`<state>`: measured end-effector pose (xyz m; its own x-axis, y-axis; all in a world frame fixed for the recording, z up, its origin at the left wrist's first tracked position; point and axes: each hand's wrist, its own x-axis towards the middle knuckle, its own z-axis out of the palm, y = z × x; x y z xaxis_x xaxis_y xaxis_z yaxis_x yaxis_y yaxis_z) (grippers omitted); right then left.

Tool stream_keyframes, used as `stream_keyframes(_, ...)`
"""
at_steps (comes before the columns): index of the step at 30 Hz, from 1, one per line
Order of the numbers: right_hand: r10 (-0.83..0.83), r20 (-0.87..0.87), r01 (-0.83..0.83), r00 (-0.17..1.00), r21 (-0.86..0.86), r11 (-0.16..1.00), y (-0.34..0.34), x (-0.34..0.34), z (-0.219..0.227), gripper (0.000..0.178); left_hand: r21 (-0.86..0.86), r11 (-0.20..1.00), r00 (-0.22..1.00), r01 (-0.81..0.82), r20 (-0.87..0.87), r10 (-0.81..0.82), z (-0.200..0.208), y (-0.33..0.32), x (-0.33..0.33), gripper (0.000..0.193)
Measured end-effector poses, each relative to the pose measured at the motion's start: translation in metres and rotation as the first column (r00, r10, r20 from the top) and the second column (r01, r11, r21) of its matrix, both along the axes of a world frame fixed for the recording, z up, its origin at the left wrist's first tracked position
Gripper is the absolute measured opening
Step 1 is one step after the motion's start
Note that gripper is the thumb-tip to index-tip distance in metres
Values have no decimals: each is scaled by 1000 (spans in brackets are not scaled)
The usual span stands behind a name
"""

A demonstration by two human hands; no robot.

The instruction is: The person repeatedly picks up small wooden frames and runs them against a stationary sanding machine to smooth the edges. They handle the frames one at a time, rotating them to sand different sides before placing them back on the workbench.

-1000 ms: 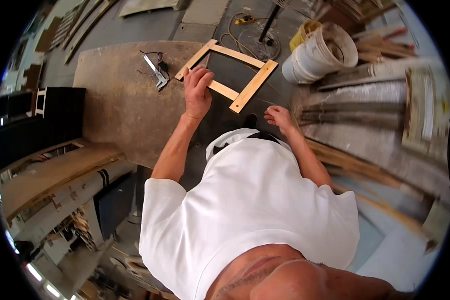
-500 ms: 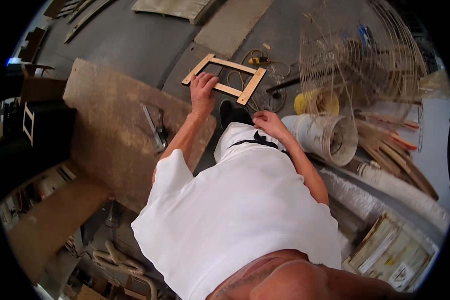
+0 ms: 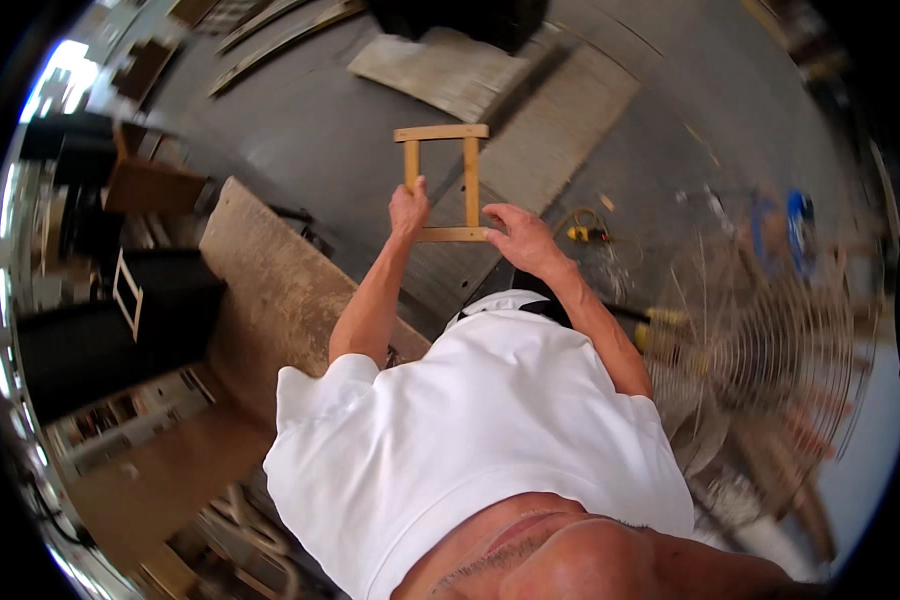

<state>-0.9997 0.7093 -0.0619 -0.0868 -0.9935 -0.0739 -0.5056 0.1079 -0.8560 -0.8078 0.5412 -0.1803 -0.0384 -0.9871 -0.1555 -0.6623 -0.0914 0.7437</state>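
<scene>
Out in front of me is a small light-wood frame (image 3: 442, 132), four-sided, its crosspieces running past the corners at the far and near ends. My left hand (image 3: 408, 208) grips its left bar, thumb on top. At the near right corner my right hand (image 3: 523, 240) has curled fingers and a thumb against the wood. The brown worn tabletop (image 3: 260, 265) lies to the left of the frame and below my left forearm.
A wire fan guard (image 3: 760, 340) stands close on my right. A yellow tool (image 3: 588, 234) with a cord lies on the floor ahead of it. Farther out is a pale board (image 3: 445, 72). Another light frame (image 3: 127, 293) leans on a black box (image 3: 180, 290) at left.
The wooden frame has turned and come upright in front of me, still in my left hand. My right hand has risen from my waist to its corner. The view has swung left.
</scene>
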Motion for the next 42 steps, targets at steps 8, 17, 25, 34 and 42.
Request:
stream_keyframes(8, 594, -534, -791, 601, -289, 539, -237, 26, -9, 39, 482, 867, 967, 125, -253, 2, 25, -157, 74, 55)
stream_keyframes(17, 896, -442, -997, -45, 74, -14, -452, 89, 66, 34, 643, 756, 912, 127, -375, 165, 102, -232, 136, 48)
stream_keyframes(25, 945, -268, -959, -185, 258, -114, -664, 193, 77, 34, 504, 840, 873, 200, -482, 82, 74, -435, 223, 44)
stream_keyframes(34, 947, -159, -942, -279, 239, -237, -877, 343, 90, 33, 614, 787, 856, 67, -441, 272, 92, -602, 367, 39)
stream_keyframes(42, 972, 38, -958, -231, 162, -234, -1056, 568, 75, 37, 212, 236, -30, -948, -801, 598, 34, -694, 566, 18)
